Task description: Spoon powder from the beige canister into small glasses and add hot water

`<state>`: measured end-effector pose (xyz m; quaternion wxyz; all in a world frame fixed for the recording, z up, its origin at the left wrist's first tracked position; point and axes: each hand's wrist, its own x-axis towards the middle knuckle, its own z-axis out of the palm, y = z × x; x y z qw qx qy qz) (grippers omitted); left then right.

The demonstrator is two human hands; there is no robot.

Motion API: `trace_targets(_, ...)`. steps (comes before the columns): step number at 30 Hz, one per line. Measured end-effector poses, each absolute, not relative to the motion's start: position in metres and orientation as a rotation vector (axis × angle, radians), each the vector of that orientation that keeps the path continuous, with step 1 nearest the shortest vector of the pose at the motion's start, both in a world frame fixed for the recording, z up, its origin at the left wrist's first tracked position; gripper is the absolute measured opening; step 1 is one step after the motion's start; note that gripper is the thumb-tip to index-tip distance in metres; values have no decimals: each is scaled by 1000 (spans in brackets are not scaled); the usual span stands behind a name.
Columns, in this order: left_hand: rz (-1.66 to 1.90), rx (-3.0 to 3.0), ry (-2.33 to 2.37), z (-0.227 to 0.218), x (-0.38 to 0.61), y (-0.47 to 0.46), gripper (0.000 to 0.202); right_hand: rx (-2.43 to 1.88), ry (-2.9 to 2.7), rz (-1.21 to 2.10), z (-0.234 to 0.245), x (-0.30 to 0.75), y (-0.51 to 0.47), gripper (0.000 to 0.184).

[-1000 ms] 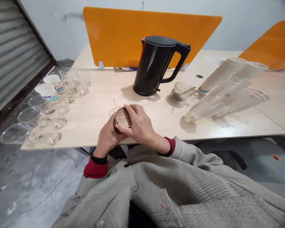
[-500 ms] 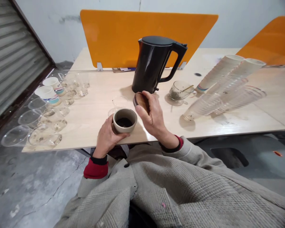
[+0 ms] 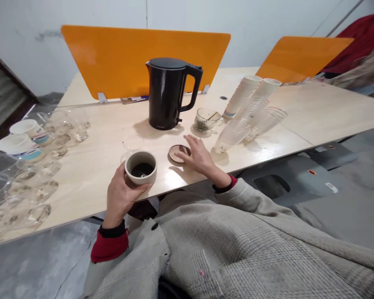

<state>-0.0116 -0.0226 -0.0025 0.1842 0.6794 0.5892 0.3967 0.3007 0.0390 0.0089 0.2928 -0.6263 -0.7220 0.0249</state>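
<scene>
My left hand (image 3: pixel 120 191) is wrapped round a pale round jar (image 3: pixel 148 179), its thumb along the near side. The jar's mouth faces up, and dark contents (image 3: pixel 142 169) show inside; what they are I cannot make out for sure. To its right, a round wooden lid (image 3: pixel 175 153) lies flat at the table. My right hand (image 3: pixel 199 157) hovers at the lid's right edge with fingers spread, the fingertips over or touching it. Behind the lid stands a glass cup (image 3: pixel 205 121) with dry green leaves and a thin stick in it.
A black electric kettle (image 3: pixel 165 97) stands behind the jar, before an orange divider (image 3: pixel 112 62). Stacked paper cups (image 3: pixel 241 95) and clear plastic cups (image 3: pixel 233 135) lean at the right. Several clear cups (image 3: pixel 43 191) and two paper cups (image 3: pixel 25 145) crowd the table's left end.
My right hand has lowered the tilted lid to the table and loosened its fingers. The left hand still holds the jar. My view has turned to the right.
</scene>
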Motion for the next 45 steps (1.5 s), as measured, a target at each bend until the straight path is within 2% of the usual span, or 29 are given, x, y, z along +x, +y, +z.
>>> trace_targets(2, 1104, 1916, 1674, -3, -12, -22, 95, -1690, -1807, -93, 34, 323, 44, 75)
trace_targets(8, 1104, 1921, 1644, -2, -11, -21, 95, -1974, -1674, -543, 108, 366, 64, 49)
trace_targets(12, 1078, 1925, 1627, -1, -11, -21, 96, -2279, -1829, -513, 125, 365, 88, 23)
trace_targets(13, 1078, 1923, 1628, -1, -12, -21, 98, -2342, -1861, -470, 126, 364, 94, 22)
trace_targets(16, 1078, 1917, 1643, -1, -11, -21, 98, -2404, -1890, -404, 126, 363, 110, 35)
trace_targets(20, 1068, 1914, 1657, -3, -11, -21, 97, -2447, -1866, -437, 127, 364, 117, 18)
trace_targets(23, 1061, 1920, 1662, -3, -12, -21, 98, -2479, -1799, -472, 133, 366, 112, 34)
trace_targets(26, 1071, 1933, 1676, -4, -12, -20, 99, -2471, -1675, -501, 139, 371, 101, 39)
trace_targets(32, 1088, 1957, 1697, -5, -10, -21, 95, -2258, -1505, -481, 149, 383, 73, 37)
trace_targets(40, 1067, 1965, 1675, 1, -9, -23, 92, -1424, -1552, 61, 150, 343, 23, 17)
trace_targets(45, 1060, 1989, 1637, 1, -10, -24, 95, -1204, -1761, 110, 146, 298, -8, 18)
